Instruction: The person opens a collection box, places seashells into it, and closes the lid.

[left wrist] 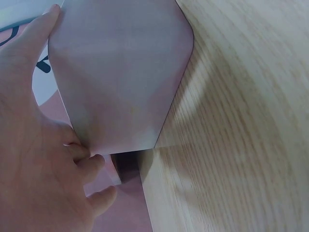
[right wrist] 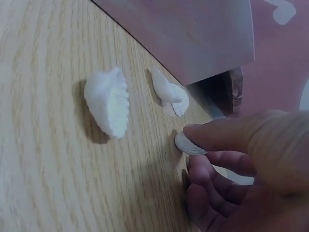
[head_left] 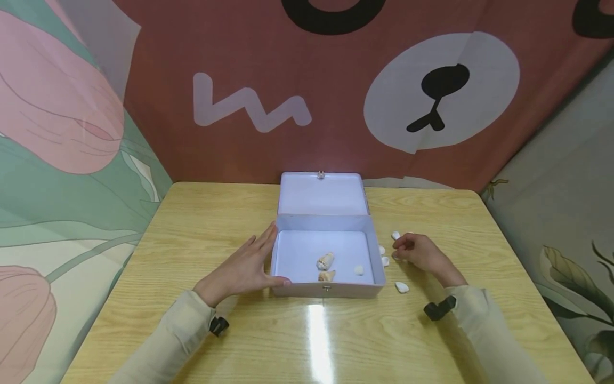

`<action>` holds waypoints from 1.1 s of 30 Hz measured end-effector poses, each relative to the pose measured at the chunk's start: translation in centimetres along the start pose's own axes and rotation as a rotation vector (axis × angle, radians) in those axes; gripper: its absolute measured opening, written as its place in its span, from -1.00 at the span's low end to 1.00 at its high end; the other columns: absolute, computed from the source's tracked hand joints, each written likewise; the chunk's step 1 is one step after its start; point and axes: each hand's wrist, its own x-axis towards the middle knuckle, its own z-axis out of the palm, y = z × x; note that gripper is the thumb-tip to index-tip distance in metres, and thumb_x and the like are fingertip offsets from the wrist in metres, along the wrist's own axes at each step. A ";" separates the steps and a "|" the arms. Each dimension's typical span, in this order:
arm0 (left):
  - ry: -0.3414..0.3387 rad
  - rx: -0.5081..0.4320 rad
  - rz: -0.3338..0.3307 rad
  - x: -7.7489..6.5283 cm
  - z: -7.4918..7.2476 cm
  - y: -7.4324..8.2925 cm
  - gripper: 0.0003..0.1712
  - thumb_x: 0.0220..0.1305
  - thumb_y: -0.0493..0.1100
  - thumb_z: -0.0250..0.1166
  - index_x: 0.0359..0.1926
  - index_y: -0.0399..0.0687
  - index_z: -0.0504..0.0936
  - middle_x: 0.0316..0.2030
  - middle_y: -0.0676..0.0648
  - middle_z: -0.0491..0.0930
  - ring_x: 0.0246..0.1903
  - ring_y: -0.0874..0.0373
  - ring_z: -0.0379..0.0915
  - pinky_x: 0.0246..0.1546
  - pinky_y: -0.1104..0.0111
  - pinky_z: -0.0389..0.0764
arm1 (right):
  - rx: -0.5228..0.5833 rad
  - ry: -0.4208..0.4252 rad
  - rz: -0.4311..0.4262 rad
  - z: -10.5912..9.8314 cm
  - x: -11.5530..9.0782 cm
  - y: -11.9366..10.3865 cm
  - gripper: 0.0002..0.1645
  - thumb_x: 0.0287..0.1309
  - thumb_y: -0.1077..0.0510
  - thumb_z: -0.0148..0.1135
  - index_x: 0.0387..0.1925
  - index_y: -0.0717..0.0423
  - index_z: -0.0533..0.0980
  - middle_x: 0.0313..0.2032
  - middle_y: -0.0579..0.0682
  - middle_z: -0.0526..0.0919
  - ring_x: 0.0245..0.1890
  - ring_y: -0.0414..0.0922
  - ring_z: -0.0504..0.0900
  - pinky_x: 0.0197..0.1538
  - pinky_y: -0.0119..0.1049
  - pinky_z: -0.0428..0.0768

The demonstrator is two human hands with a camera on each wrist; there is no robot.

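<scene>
A lilac tin box (head_left: 328, 290) stands open on the table with its lid (head_left: 320, 193) tipped back. My left hand (head_left: 244, 269) grips its left side, thumb on the front rim and fingers along the left wall. In the left wrist view, fingertips curl at the wall's rear edge. Inside the box lie two brownish spiral seashells (head_left: 325, 261) and a small white piece (head_left: 358, 270). Right of the box, my right hand (head_left: 422, 253) pinches a small ribbed white seashell (right wrist: 188, 145) close over the tabletop, between thumb and fingers.
Several white seashells lie right of the box, one (head_left: 402, 287) nearer the front and another (head_left: 395, 234) beyond my right fingertips. A larger ridged shell (right wrist: 107, 102) shows in the right wrist view. Printed cloth (head_left: 240, 149) hangs behind the wooden table (head_left: 216, 213) and at both sides.
</scene>
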 end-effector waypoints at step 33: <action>0.002 -0.014 0.002 -0.2 0.0 0.0 0.54 0.17 0.66 0.30 0.71 -0.27 -0.16 0.74 -0.18 -0.34 0.71 -0.19 -0.09 0.73 -0.15 -0.02 | 0.507 0.114 0.079 -2.2 -1.6 0.6 -0.49 0.66 0.10 0.04 0.33 0.46 0.41 -0.18 -0.16 0.77 -0.21 -0.34 0.79 -0.03 -0.35 0.83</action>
